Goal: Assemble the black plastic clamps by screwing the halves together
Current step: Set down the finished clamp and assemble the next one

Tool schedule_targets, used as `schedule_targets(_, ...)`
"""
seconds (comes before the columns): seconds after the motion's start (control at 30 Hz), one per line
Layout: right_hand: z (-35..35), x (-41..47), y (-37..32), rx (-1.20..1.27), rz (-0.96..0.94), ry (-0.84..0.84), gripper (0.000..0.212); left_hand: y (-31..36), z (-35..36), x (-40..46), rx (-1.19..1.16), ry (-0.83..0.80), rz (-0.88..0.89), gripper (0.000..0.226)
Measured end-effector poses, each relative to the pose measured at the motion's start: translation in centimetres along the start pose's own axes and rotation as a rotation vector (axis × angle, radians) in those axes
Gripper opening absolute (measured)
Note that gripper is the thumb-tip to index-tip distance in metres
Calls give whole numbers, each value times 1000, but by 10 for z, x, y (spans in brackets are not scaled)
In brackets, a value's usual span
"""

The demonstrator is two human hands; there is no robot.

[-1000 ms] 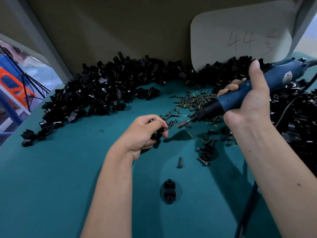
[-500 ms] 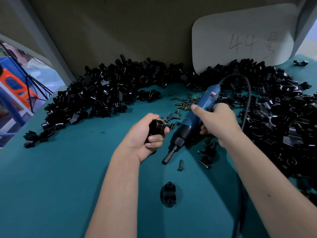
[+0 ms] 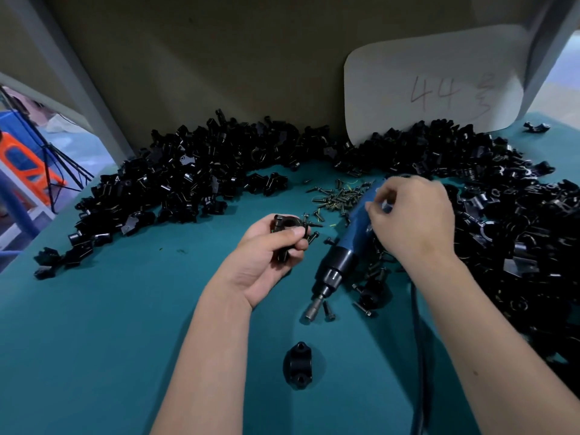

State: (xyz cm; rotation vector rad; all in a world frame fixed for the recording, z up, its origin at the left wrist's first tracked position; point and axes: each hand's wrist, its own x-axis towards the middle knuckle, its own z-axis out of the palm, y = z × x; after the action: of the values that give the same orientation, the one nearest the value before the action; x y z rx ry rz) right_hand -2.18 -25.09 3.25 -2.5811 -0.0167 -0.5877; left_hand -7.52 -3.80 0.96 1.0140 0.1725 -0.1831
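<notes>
While left hand (image 3: 266, 255) grips black clamp (image 3: 290, 226) above teal counter (image 3: 94, 340), fingers curled round it, right hand (image 3: 411, 218) hovers over blue electric screwdriver (image 3: 348, 249) lying on counter, fingertips pinched together; whether holding anything, cannot tell. Loose screws (image 3: 339, 197) scattered just beyond. Clamp halves (image 3: 188, 180) heaped along back. One assembled clamp (image 3: 299, 365) lies nearer, apart.

Electric screwdriver (image 3: 345, 259) now down on the table (image 3: 110, 324), right hand (image 3: 411, 221) above it, grip loosened.
</notes>
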Motion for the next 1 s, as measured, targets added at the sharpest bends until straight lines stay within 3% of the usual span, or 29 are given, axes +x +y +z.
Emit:
schedule_targets(0.07,-1,-2,-6,157,-155,5,3,-1,2,0,50,-11,22,24)
schedule_targets(0.13,-1,-5,-13,426,-272,-188,6,-2,4,-1,131,-27,50,27)
schedule_targets(0.23,4,-9,-21,520,-413,-398,12,-3,3,-2,182,-63,75,35)
schedule_targets(0.37,6,-9,-22,563,-410,-362,9,-3,2,-1,151,-71,86,36)
schedule_targets(0.53,3,-4,-17,625,-375,-490,18,-3,-5,1,162,-38,98,44)
schedule_targets(0.73,8,-5,-20,580,-383,-383,6,-4,-2,4,81,-98,91,32)
schedule_targets(1.0,13,-14,-30,365,-482,-375,41,-6,2,1,210,-139,116,28)
